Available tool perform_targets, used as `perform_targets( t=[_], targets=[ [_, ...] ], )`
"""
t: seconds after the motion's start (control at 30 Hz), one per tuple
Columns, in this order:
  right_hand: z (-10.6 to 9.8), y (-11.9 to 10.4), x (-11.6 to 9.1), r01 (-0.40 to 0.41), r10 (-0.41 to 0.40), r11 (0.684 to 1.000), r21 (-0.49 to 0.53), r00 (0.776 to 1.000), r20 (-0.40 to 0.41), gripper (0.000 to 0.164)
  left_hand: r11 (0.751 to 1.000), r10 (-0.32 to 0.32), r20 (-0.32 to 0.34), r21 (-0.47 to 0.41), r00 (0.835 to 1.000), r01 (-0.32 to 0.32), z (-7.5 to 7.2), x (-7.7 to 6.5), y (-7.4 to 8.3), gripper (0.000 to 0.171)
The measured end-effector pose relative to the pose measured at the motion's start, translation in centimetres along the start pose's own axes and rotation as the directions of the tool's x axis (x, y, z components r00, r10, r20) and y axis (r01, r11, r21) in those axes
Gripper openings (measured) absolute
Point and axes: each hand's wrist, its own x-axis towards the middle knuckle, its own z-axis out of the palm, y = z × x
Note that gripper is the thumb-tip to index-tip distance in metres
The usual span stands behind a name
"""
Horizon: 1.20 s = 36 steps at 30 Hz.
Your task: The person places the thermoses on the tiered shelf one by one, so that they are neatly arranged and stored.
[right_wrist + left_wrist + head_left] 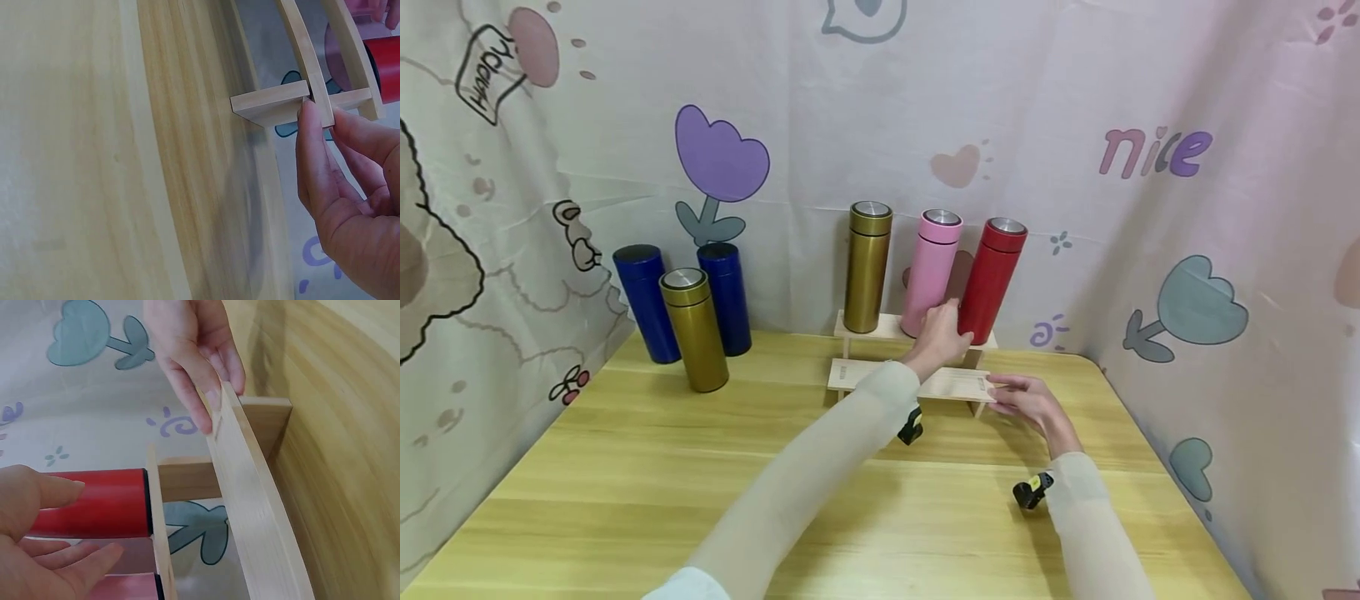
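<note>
Six bottles point(931, 267), three on one wooden rack point(955, 384), right hand point(1032, 403) grip pinching its end, left hand point(937, 338) grip loose

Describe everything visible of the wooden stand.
The wooden stand looks pale and unpainted: two flat shelves, the rear one higher, on side supports. It stands upright toward the back of the table. The gold bottle, pink bottle and red bottle stand on the upper shelf. The right hand pinches the right end of the lower shelf, which the left sleeve partly hides in the head view.
</note>
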Motion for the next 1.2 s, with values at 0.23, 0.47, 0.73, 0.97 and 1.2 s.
perform_targets(
  t=[0.23,0.47,0.73,0.97,1.2],
  targets=[
    [0.2,0.0,0.0,-0.014,0.014,1.000,-0.006,1.000,-0.020,0.057,0.993,0.046,0.055,-0.110,0.997,-0.040,-1.9,-1.4,-1.4,0.053],
    [0.2,0.1,0.0,-0.040,0.040,0.999,0.006,0.999,-0.023,0.057,0.974,0.046,0.123,-0.225,0.991,-0.018,-3.8,-2.7,-3.8,0.058],
    [0.0,0.0,0.1,-0.044,0.044,0.999,0.018,0.999,-0.023,0.057,0.966,0.076,0.104,-0.252,0.992,-0.048,-6.5,-4.0,-5.9,0.061],
    [0.0,-0.1,0.0,-0.041,0.041,0.999,0.009,0.999,-0.016,0.057,0.965,0.104,0.143,-0.256,0.984,-0.065,-7.6,-5.0,-8.4,0.060],
    [0.1,-0.2,-0.1,-0.032,0.032,0.999,-0.007,0.999,-0.009,0.054,0.964,0.127,0.152,-0.251,0.980,-0.086,-9.2,-6.1,-10.1,0.059]
  ],
)
